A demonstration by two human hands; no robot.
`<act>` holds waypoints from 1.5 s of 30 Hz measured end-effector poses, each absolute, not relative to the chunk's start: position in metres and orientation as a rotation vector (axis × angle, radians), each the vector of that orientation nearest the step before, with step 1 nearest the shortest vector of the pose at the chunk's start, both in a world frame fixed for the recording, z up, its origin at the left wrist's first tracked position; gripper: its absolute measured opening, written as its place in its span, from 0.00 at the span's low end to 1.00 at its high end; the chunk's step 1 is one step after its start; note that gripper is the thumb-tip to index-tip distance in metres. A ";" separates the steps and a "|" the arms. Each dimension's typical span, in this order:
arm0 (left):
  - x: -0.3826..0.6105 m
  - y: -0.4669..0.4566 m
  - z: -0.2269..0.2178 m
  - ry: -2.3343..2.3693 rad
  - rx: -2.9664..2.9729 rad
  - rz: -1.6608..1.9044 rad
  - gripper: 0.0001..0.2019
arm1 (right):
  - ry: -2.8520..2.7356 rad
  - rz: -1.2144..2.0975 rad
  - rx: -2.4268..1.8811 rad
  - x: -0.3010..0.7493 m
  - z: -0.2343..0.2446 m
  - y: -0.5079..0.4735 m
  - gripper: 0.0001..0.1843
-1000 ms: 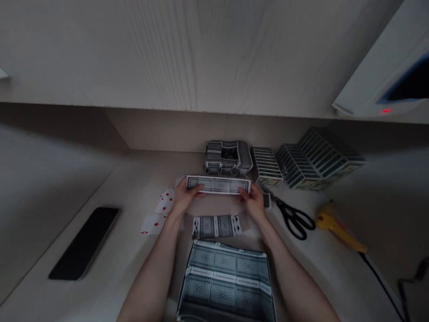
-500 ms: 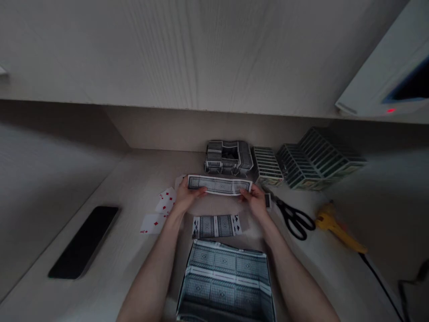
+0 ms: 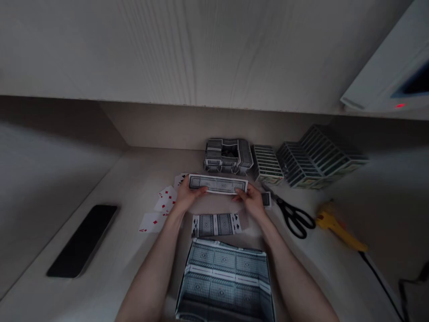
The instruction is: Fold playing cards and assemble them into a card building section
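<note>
A long strip of playing cards (image 3: 219,184), patterned backs showing, is stretched level between my hands. My left hand (image 3: 187,194) pinches its left end, thumb on the near face. At the right end, my right hand (image 3: 251,199) grips the strip with thumb and fingers. Below the strip lies a joined card piece (image 3: 215,225), with card backs in its middle and club faces at both ends. Closest to me stands an open box made of cards (image 3: 228,273), between my forearms. Some face-up diamond cards (image 3: 166,199) lie beside my left hand.
Behind the strip sits a card-built structure (image 3: 228,155) with an opening on top. Slatted card stacks (image 3: 268,163) stand to its right. Black scissors (image 3: 295,217) and a yellow glue gun (image 3: 340,228) lie at right, a phone (image 3: 82,241) at left. A shelf edge (image 3: 187,105) overhangs the back.
My right hand has shifted slightly left along the strip's right end, and the strip tilts a little differently. The view has moved slightly. Both hands still hold the strip.
</note>
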State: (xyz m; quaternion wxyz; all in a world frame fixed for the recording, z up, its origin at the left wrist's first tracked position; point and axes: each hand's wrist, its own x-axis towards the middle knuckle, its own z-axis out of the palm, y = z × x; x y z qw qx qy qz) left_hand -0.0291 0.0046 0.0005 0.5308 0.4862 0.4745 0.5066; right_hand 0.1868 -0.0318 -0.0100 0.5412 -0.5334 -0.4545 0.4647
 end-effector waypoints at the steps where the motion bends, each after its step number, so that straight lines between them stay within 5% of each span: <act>1: -0.029 0.005 0.000 1.137 1.165 1.205 0.24 | -1.082 1.112 -1.264 0.187 -0.010 -0.032 0.15; 45: -0.023 0.005 0.001 1.270 1.313 1.235 0.20 | -1.198 1.055 -1.333 0.187 -0.017 -0.032 0.12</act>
